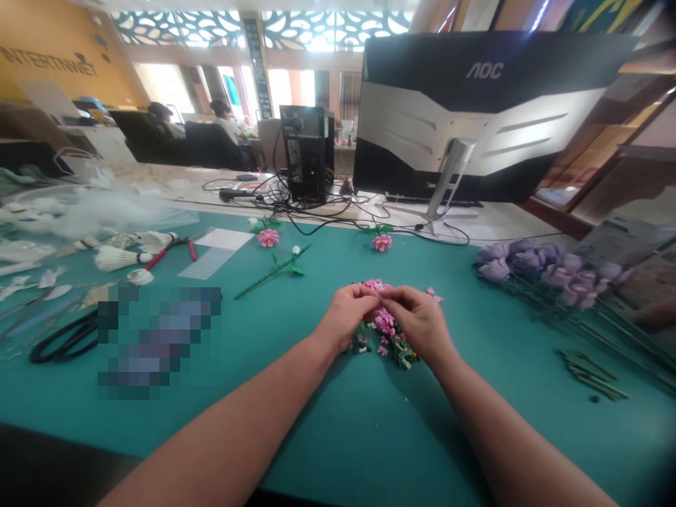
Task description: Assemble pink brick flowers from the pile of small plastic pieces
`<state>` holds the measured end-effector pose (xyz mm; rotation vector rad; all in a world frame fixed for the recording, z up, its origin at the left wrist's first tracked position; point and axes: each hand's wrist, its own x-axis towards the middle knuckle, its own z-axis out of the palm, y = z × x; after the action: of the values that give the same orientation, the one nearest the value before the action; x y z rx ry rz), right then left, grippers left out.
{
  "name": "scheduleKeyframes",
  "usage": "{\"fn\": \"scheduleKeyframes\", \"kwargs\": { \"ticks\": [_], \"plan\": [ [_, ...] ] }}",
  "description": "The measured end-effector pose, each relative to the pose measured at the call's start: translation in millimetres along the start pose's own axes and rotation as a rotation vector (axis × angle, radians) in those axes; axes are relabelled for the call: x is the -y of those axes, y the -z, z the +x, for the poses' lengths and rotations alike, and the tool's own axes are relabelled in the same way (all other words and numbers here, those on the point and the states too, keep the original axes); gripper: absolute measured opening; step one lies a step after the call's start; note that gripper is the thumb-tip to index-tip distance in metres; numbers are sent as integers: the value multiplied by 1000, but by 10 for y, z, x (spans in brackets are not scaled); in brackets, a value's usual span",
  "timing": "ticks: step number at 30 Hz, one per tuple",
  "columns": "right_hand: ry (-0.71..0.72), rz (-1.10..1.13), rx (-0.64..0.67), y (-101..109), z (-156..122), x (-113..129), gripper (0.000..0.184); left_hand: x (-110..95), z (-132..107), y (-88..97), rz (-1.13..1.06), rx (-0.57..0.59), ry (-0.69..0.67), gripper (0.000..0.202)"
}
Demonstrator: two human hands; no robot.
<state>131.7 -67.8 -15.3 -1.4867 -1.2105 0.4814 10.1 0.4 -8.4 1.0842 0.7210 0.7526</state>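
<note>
We record our left hand (pixel 346 317) and right hand (pixel 417 324) drawn together near the middle of the teal mat (pixel 317 436) that covers the desk (pixel 491 225). Both hands are closed in a pinch, their fingertips (pixel 381 297) meeting on a pink flower head (pixel 377 285); the fingers hide part of it. Directly beneath the hands lies a loose heap of pink petal pieces (pixel 385 322) and green leaf pieces (pixel 402 355). A few small pink pieces (pixel 433 296) sit just beside the right hand.

Toward the back edge of the mat are two pink flowers (pixel 267 238) (pixel 382 243) on short green stems. A long green stem (pixel 273 273) with leaves and a white bud lies left of the hands. Near the right edge, purple flowers (pixel 549 271) lie in a bunch, with loose green stems (pixel 591 373) in front of them. Toward the left edge we note shuttlecocks (pixel 119 258), red-handled pliers (pixel 169 253), a coil of black cable (pixel 63 338) and a pixelated patch (pixel 158 338) that hides whatever lies there.

Past the mat stand the back of an AOC monitor (pixel 491 105), a computer tower (pixel 306 151) and tangled cables (pixel 296 204). Two people (pixel 163 120) (pixel 224 120) sit farther back in black chairs.
</note>
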Motion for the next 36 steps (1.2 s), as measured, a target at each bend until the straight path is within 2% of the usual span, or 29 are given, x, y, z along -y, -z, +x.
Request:
{"fn": "scheduleKeyframes", "kwargs": {
  "ticks": [8, 16, 25, 29, 33, 36],
  "plan": [
    [86, -108, -52, -36, -26, -34, 15, 50, 12, 5, -10, -6, -30, 7],
    [14, -44, -10, 5, -9, 8, 17, 18, 14, 3, 65, -15, -39, 11],
    [6, 8, 4, -32, 0, -48, 13, 24, 14, 19, 197, -42, -104, 5],
    [0, 25, 27, 24, 21, -17, 19, 33, 60, 44, 171, -12, -114, 7],
    [10, -158, 41, 135, 42, 34, 18, -31, 115, 109, 78, -21, -87, 8],
    [70, -371, 153, 180, 30, 57, 10, -90, 142, 167, 25, -47, -78, 9]
  ]
}}
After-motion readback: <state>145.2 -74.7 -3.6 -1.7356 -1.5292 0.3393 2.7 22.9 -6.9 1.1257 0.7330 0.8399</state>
